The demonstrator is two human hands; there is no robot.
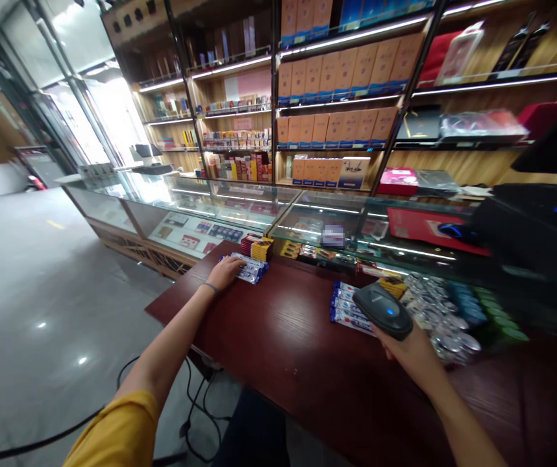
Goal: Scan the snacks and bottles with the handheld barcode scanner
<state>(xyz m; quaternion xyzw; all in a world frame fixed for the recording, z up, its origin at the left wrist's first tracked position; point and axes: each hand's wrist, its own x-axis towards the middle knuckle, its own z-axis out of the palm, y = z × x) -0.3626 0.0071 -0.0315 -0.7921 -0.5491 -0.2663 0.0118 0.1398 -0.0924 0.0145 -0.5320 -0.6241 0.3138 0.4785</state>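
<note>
My left hand (224, 271) reaches across the dark red wooden counter (288, 344) and rests on a stack of blue-and-white packets (252, 267) at its far left corner; the fingers lie curled over the stack's near end. My right hand (408, 350) is wrapped round a dark grey barcode scanner (383, 310) with a blue light on top. The scanner points toward a second group of blue-and-white packets (346, 310) lying just left of it on the counter.
Red-and-yellow packs (257, 247) are stacked behind the left packets. Rolls of silver and green tins (446, 311) lie right of the scanner. A glass display case (239, 204) runs behind the counter, with lit shelves of boxes (337, 78) beyond. Cables (195, 415) trail on the floor.
</note>
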